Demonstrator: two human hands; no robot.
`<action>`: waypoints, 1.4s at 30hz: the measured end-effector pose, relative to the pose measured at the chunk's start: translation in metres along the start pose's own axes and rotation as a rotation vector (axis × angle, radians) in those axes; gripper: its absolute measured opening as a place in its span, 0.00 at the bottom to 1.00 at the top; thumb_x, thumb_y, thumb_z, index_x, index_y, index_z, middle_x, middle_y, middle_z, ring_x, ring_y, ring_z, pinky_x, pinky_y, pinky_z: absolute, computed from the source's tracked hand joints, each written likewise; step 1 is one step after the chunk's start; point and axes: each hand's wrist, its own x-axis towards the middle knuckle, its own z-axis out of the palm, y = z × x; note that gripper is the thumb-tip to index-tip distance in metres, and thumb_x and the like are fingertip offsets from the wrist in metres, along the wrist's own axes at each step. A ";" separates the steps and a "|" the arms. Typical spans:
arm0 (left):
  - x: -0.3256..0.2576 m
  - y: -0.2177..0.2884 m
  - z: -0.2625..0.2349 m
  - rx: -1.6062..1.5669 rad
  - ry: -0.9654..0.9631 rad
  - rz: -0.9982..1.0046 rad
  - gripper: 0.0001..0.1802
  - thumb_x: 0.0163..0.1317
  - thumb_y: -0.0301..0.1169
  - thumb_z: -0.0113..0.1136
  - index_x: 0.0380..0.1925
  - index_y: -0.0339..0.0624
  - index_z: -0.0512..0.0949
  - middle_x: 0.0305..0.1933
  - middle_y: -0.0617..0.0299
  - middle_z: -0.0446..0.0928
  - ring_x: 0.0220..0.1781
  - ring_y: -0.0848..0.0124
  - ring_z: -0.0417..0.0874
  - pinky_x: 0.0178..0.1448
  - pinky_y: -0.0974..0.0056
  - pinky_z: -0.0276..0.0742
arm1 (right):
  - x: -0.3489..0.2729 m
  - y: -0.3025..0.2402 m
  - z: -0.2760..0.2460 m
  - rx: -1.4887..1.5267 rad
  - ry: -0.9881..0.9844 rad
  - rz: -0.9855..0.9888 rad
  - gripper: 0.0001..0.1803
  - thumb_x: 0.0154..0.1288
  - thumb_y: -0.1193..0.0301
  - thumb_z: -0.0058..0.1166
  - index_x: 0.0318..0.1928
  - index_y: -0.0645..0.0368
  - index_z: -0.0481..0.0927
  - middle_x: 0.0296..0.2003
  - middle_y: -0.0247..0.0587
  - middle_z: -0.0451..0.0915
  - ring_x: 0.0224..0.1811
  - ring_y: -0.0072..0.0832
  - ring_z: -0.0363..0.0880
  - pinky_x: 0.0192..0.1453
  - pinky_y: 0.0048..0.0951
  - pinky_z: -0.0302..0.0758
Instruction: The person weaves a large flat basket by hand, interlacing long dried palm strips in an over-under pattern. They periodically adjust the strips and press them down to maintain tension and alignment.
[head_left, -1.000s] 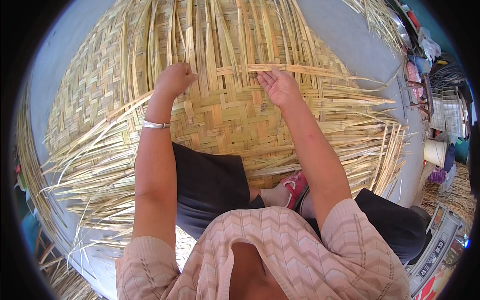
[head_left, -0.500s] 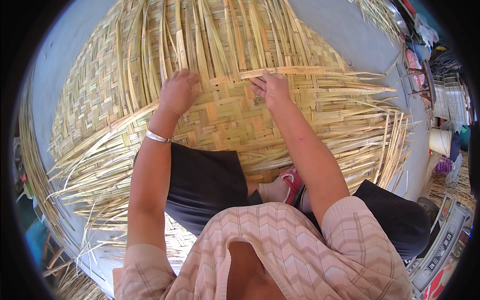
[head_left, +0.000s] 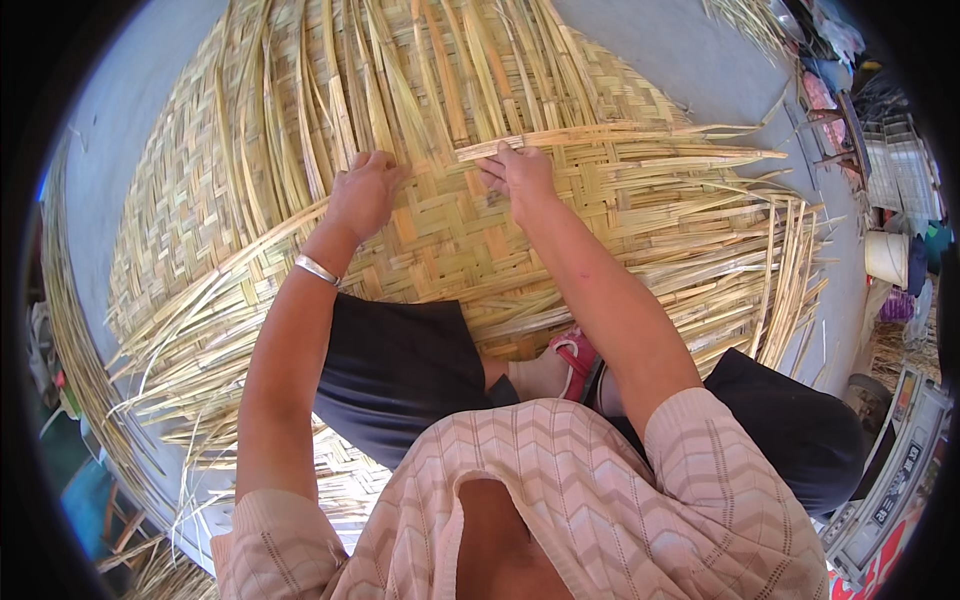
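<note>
A pale strip (head_left: 600, 132) runs crosswise along its long axis, pinched in the right hand (head_left: 526, 180), its short end pointing toward the left hand (head_left: 362, 197) and its longer part reaching rightward. The left hand is curled, though whether it grips anything I cannot tell. Under both hands a woven mat (head_left: 425, 235) lies on the grey floor (head_left: 680, 45), and well right of the right hand a white bucket (head_left: 886, 257) sits among clutter (head_left: 900, 175).

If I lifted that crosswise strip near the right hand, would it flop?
The strip looks thin and narrow, so it's probably light. It likely flexes somewhat rather than flopping, judging by the over-and-under weave of the mat.
</note>
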 end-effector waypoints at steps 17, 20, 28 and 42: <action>0.092 0.083 -0.004 -0.429 -0.086 0.041 0.18 0.59 0.38 0.60 0.48 0.41 0.80 0.50 0.52 0.78 0.50 0.54 0.79 0.54 0.56 0.75 | 0.025 -0.124 -0.073 -0.121 0.103 -0.318 0.19 0.74 0.58 0.40 0.45 0.64 0.73 0.28 0.42 0.78 0.28 0.31 0.80 0.38 0.33 0.80; 0.097 0.087 -0.005 -0.519 -0.106 -0.148 0.16 0.58 0.41 0.62 0.37 0.39 0.82 0.37 0.53 0.81 0.40 0.54 0.81 0.47 0.57 0.77 | 0.034 -0.132 -0.055 -0.355 -0.016 -0.477 0.20 0.73 0.57 0.42 0.44 0.64 0.75 0.26 0.41 0.79 0.25 0.28 0.79 0.35 0.28 0.78; 0.101 0.083 0.008 -1.057 0.059 -0.627 0.13 0.63 0.37 0.58 0.31 0.36 0.78 0.21 0.62 0.75 0.15 0.75 0.74 0.20 0.70 0.69 | 0.084 -0.113 -0.025 -1.110 -0.261 -0.426 0.26 0.71 0.53 0.43 0.49 0.64 0.80 0.39 0.48 0.83 0.43 0.39 0.82 0.51 0.36 0.76; 0.108 0.078 0.018 -1.092 0.076 -0.584 0.14 0.62 0.35 0.59 0.35 0.31 0.76 0.21 0.59 0.76 0.15 0.72 0.76 0.21 0.66 0.72 | 0.108 -0.096 -0.008 -0.718 -0.332 -0.068 0.23 0.59 0.54 0.64 0.46 0.59 0.81 0.34 0.34 0.80 0.34 0.27 0.76 0.40 0.32 0.75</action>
